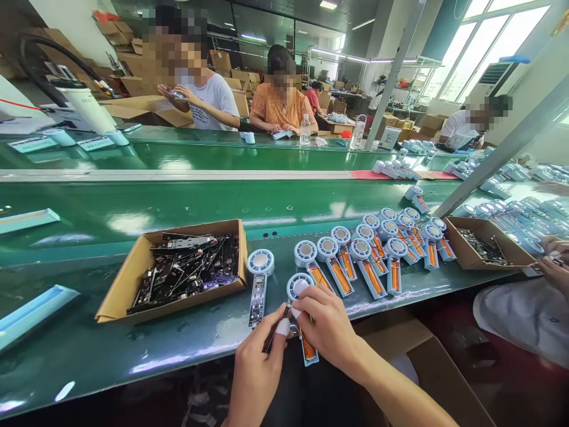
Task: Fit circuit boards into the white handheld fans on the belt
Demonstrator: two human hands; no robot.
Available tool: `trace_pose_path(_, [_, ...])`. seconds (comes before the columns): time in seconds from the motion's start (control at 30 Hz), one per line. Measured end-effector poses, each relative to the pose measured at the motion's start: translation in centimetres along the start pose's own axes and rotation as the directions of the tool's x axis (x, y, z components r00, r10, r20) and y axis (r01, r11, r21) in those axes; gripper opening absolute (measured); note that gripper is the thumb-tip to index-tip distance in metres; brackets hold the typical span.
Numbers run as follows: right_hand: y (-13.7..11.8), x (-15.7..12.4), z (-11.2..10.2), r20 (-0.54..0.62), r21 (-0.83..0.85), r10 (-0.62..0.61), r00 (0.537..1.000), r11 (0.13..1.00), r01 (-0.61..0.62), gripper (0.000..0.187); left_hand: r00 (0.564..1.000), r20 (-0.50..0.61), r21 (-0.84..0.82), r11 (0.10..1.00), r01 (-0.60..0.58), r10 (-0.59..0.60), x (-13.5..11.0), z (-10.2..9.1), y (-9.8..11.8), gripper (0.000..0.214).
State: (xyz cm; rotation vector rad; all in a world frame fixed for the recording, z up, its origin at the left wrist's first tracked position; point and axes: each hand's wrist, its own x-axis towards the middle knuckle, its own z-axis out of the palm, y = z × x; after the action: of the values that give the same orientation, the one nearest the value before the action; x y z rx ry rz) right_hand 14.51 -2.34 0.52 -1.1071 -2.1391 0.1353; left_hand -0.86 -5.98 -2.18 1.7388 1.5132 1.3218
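Left hand (258, 362) fingers pinch slim dark circuit board (287, 311); right hand (329, 327) fingers bunched (cannot tell on what) above fan housing (295, 283) overhanging desk (178, 341) edge. Careless nudge could tip housing off.

A pale rail (200, 175) runs across the glossy green bench (200, 201). At far left stands a white cylinder (91, 107) beside a curved black hose (48, 44). Beyond the bench are a person in a white printed T-shirt (216, 101) and, to the right, a person in an orange patterned top (263, 101). A clear plastic bottle (304, 131) stands near the latter, with a clear handled bottle (357, 134) farther right, just left of a grey metal post (395, 77). Far right are a large white-framed window (493, 44) and a blue-topped slatted unit (491, 75). An open brown cardboard box (451, 379) sits below the bench at near right.
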Motion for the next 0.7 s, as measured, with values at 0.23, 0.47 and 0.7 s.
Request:
trace_pose_path(0.23, [0.8, 0.2, -0.4, 0.084, 0.147, 0.097, 0.992, 0.983, -0.109, 0.017, 0.997, 0.033, 0.025, 0.997, -0.074, 0.073, 0.5, -0.6, -0.3, 0.031])
trace_pose_path(0.47, [2.2, 1.9, -2.2, 0.298, 0.392, 0.021, 0.954, 0.909, -0.142, 0.014, 0.969, 0.239, -0.055, 0.997, -0.052, 0.064, 2.0, -2.1, -0.6, 0.029])
trace_pose_path(0.7, [1.6, 1.4, -3.2, 0.314, 0.237, 0.019, 0.949, 0.967, -0.098, 0.020, 0.963, 0.269, 0.012, 1.000, -0.018, 0.014, 2.3, -2.2, 0.0, 0.030])
